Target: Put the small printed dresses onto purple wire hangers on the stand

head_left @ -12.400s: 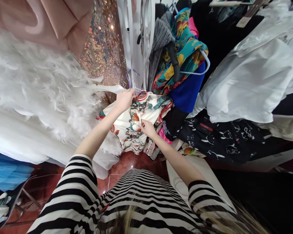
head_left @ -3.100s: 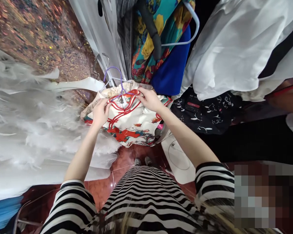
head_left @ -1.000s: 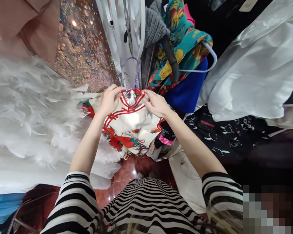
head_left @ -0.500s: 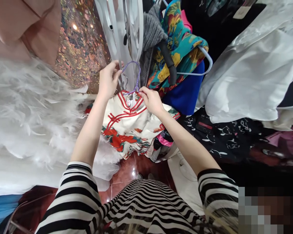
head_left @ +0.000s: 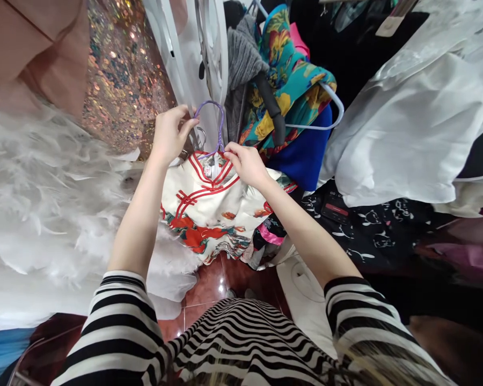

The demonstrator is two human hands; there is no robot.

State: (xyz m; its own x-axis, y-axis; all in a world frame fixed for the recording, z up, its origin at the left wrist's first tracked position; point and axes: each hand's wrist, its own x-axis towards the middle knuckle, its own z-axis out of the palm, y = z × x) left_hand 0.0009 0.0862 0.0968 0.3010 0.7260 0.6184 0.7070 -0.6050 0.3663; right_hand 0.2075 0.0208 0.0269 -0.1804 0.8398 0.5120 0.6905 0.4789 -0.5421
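A white dress [head_left: 221,201] with red piping and red and green floral print hangs in front of me on a purple clothes hanger [head_left: 221,126]. My left hand [head_left: 171,131] is closed in a pinch at the tip of the hanger's curved hook. Thumb and fingers of my right hand [head_left: 245,163] pinch the dress at the right side of its collar, close to the hanger's neck. The hanger's arms are mostly hidden inside the dress. Just behind the hook, a metal hook [head_left: 201,138] shows near my left fingers.
White feathery garments [head_left: 64,214] crowd the left, below a sequined one [head_left: 129,69]. Behind stands a white frame [head_left: 185,53]. A teal floral garment [head_left: 293,80] hangs right of it. Further right are a white garment [head_left: 418,128] and a phone [head_left: 335,208] on black printed fabric.
My view has shifted slightly, so the hands, hanger and dress sit a little further left. Both hands keep their pinches.
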